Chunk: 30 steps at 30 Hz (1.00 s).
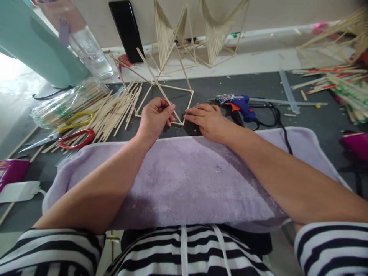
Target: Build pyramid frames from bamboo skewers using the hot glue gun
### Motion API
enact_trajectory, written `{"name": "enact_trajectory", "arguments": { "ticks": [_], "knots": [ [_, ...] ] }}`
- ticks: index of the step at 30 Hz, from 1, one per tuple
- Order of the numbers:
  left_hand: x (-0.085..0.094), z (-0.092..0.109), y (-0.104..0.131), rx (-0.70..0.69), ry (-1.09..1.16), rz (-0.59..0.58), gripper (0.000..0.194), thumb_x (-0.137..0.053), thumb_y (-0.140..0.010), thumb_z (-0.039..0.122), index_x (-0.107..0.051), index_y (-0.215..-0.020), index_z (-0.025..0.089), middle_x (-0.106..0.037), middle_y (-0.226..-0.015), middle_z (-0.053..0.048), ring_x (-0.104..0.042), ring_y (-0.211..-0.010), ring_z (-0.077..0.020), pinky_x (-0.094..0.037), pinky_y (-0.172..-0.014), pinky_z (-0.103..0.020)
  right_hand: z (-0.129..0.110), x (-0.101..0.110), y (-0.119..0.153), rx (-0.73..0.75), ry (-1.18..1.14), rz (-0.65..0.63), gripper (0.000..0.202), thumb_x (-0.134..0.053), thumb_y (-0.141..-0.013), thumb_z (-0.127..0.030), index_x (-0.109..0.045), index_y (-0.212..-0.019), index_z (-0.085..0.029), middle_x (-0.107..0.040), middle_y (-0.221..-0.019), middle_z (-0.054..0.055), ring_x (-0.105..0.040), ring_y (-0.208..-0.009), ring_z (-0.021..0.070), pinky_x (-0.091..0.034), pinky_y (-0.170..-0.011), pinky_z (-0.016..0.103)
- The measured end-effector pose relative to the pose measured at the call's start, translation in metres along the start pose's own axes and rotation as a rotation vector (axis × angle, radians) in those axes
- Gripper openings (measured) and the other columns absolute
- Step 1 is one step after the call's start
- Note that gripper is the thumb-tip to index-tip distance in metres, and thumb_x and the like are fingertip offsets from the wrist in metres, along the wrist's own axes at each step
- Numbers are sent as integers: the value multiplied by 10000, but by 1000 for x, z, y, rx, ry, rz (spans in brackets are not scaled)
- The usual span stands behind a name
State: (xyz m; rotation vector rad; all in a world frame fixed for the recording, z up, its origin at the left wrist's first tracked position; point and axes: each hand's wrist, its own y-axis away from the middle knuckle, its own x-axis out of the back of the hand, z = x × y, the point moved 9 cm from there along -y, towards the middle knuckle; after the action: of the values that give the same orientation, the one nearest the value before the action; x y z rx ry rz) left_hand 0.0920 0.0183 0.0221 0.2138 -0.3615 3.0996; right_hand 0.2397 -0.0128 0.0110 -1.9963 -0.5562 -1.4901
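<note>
A frame of thin wooden sticks [172, 87] stands on the dark table, with some sticks rising from its base. My left hand [156, 119] is closed, thumb and fingers pinching a slanted wooden stick [152, 73] whose lower end meets the frame's near right corner. Against that same corner rest the fingertips of my right hand [211, 120], its fingers stretched out and lying low, holding nothing that I can see. Just beyond my right hand lies a blue glue gun [241, 105] with an orange trigger.
Loose sticks [115, 111] and scissors [76, 130] lie at left, near a teal bottle [43, 42] and a clear bottle [89, 46]. A phone [126, 30] leans on the wall beside finished stick models [214, 38]. A purple cloth [186, 180] covers the near edge.
</note>
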Motion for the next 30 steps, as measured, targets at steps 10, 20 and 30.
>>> {"name": "enact_trajectory", "arguments": {
  "ticks": [10,20,30],
  "knots": [
    [-2,-1,-1,-1,16,-7,130,-628,-827,154,-545,-732,184,-572,-535,57,-527,-431,-40,-403,-406,-153,-2,-2,0,21,52,-28,512,-370,-890,-135,-567,-1355,-217,-527,-1448,76,-450,-1276,281,-260,-967,467],
    [-6,-1,0,-1,9,-42,163,-637,-835,172,-524,-719,186,-561,-537,59,-524,-436,-40,-399,-417,-158,-2,-1,-1,37,32,-23,540,-364,-864,-105,-565,-1354,-212,-528,-1445,90,-491,-1245,277,-265,-952,464],
    [-15,-2,3,19,24,-116,160,-602,-876,259,-516,-765,183,-599,-605,44,-563,-464,-47,-403,-406,-156,-5,-7,-1,68,-48,-67,610,-383,-796,-49,-536,-1374,-170,-494,-1470,119,-475,-1324,239,-276,-1072,481]
  ]
}}
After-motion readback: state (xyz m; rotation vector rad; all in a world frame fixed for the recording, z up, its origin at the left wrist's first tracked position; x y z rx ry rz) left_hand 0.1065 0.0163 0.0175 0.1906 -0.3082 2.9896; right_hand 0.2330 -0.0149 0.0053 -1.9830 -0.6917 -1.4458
